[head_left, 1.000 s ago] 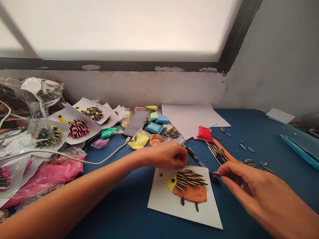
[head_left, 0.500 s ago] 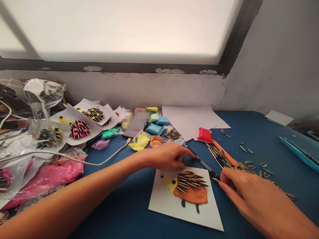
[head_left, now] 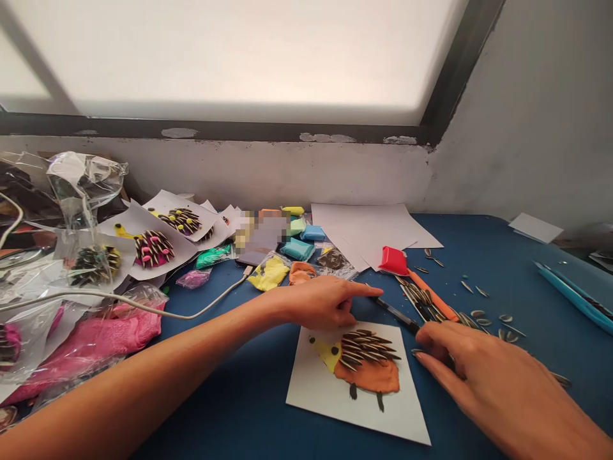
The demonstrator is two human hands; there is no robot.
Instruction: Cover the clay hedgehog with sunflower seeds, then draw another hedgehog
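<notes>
Noted left hand (head_left: 328, 305), index newly extended, apart from thumb, toward slim black-and-grey pen (head_left: 395, 313) beside white paper card (head_left: 313, 386) bearing seed-spined orange clay hedgehog (head_left: 368, 377); apparently diverted from card. Cannot tell right hand's (head_left: 493, 380) finger grip.

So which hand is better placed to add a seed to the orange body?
Probably the right hand: it appears to pinch a seed, just beside the card bearing the orange body. The left hand shows no seed; its index finger is extended by the pen.
</notes>
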